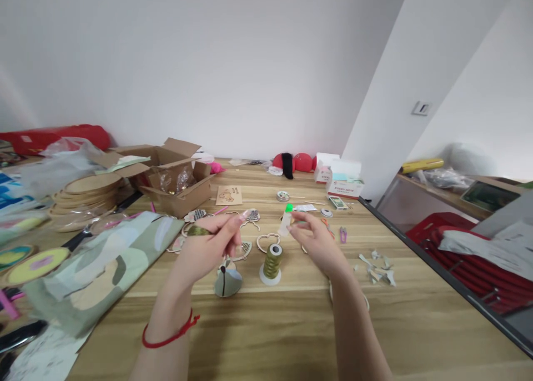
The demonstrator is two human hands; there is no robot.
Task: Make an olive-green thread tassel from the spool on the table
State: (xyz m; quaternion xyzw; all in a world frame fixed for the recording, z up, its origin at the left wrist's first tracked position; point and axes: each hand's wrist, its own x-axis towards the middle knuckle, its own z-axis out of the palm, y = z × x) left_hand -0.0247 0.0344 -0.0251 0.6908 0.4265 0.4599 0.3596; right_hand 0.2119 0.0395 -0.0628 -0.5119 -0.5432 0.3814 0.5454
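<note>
My left hand (210, 247) is raised over the wooden table (266, 325), its fingers closed on a small olive-green piece (198, 231) with a thin stick pinched at the fingertips. A grey-green fabric shape (227, 282) hangs or sits just under that hand. My right hand (316, 242) pinches a small clear glue bottle with a green cap (286, 219), tilted toward the left hand. Between and below both hands an olive thread spool (272, 263) stands upright on the table. A red string circles my left wrist.
Patterned green fabric (104, 264) lies at the left. An open cardboard box (175, 181) and stacked wooden hoops (85, 195) sit behind it. Wooden heart cut-outs (266, 241), fabric scraps (378, 267), small purple snips (342, 234), a sticky-note box (345, 185) and a red crate (470, 259) are at the right.
</note>
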